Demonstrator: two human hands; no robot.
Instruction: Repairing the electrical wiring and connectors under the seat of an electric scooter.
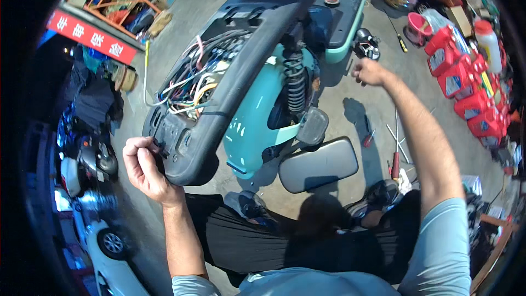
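Observation:
A teal and black scooter (pixel 246 123) stands before me, its long black tail frame (pixel 189 156) uncovered, with a tangle of coloured wires (pixel 203 74) in the opening. My left hand (pixel 147 167) is at the near left corner of this frame, thumb and forefinger pinched by its edge; what lies between them is hidden. Out to the right, my right hand (pixel 372 72) is held above the floor with curled fingers. A small dark piece shows by its fingertips, too small to name. Beneath the frame are a coil-spring shock absorber (pixel 295 85) and a teal rear fender (pixel 249 131).
A grey padded panel (pixel 318 164) lies on the floor by my feet. Screwdrivers (pixel 395 164) lie to its right. Red jugs (pixel 460 79) line the right side. Beyond the scooter is a teal-edged black footboard (pixel 339 16) bearing a tape roll (pixel 331 1).

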